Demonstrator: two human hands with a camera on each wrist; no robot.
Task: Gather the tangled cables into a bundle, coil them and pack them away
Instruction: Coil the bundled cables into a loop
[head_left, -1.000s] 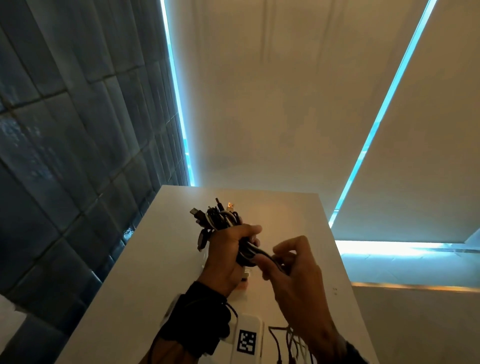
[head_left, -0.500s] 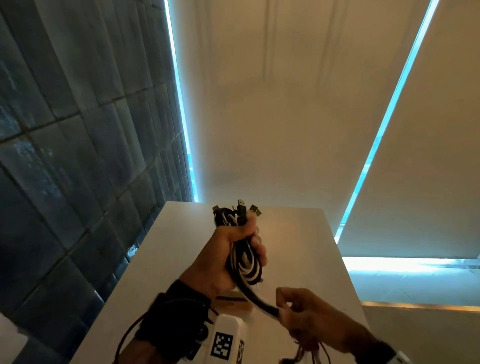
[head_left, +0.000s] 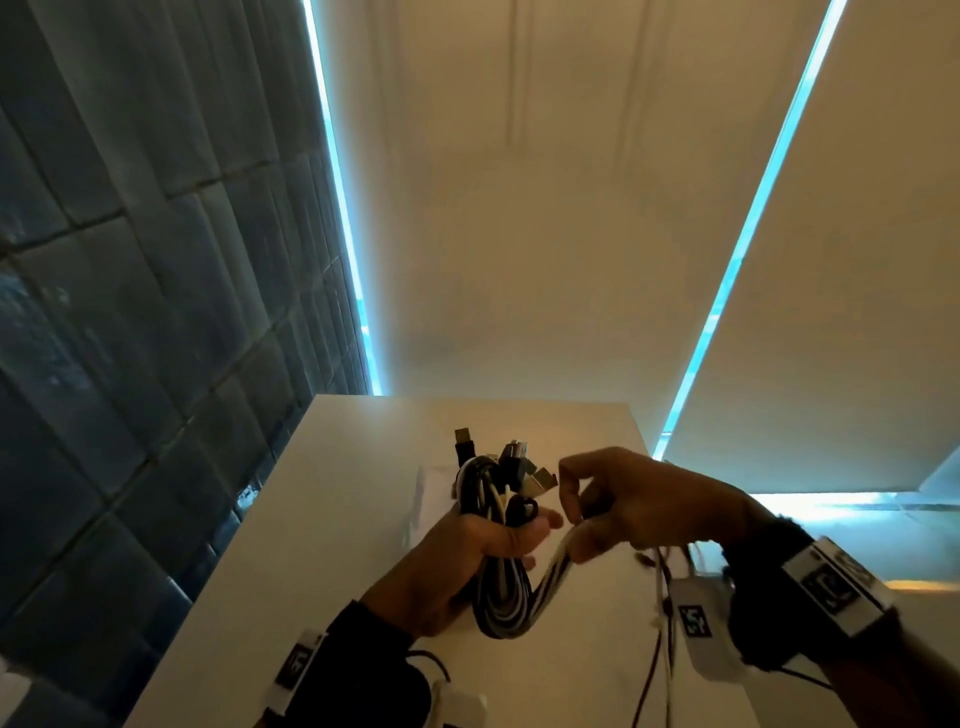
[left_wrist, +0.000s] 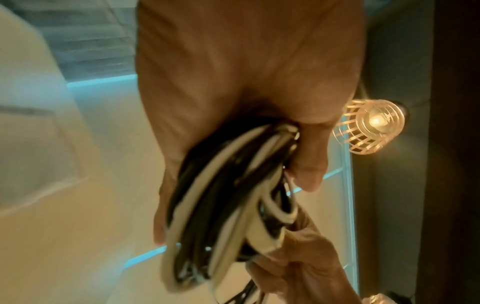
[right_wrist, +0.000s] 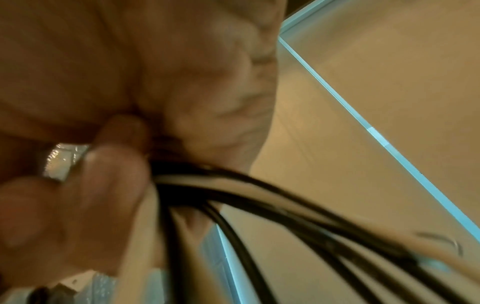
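Observation:
A bundle of black and white cables (head_left: 501, 597) is looped in my left hand (head_left: 478, 545), which grips it above the white table (head_left: 332, 519). Several plug ends (head_left: 514, 462) stick up out of the fist. My right hand (head_left: 618, 509) pinches the free run of the same cables (head_left: 553, 571) just right of the left hand, holding it up beside the plugs. In the left wrist view the left hand (left_wrist: 233, 123) holds the coil (left_wrist: 223, 205) and the right hand (left_wrist: 298, 267) meets it below. The right wrist view shows fingers (right_wrist: 103, 185) curled round black and white strands (right_wrist: 259, 195).
The table's far edge (head_left: 467, 400) meets a beige blind; a dark panelled wall (head_left: 130, 312) runs along its left side. Thin loose wires (head_left: 660, 623) hang under my right wrist. A lit wire-cage lamp (left_wrist: 374, 125) shows in the left wrist view.
My right hand has risen from low near the table's front up to the plug ends, carrying the cable run round the coil. My left hand keeps its grip on the bundle.

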